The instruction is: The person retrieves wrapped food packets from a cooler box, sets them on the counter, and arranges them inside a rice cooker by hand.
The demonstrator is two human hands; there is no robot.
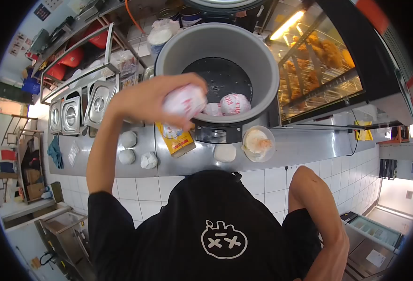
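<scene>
My left hand is closed round a white paper-wrapped ball with red print, held over the near left rim of a large grey round pot. Inside the pot, by its near wall, rest a printed wrapped ball and a smaller-looking one. Below the holding hand stands a yellow box on the steel counter. My right forearm is bent down at the right, and its hand is out of the frame.
Several white wrapped balls, one here, lie left of the box. A white round piece and a bowl of food sit before the pot. Lidded steel pans are left; a lit glass cabinet with fried food is right.
</scene>
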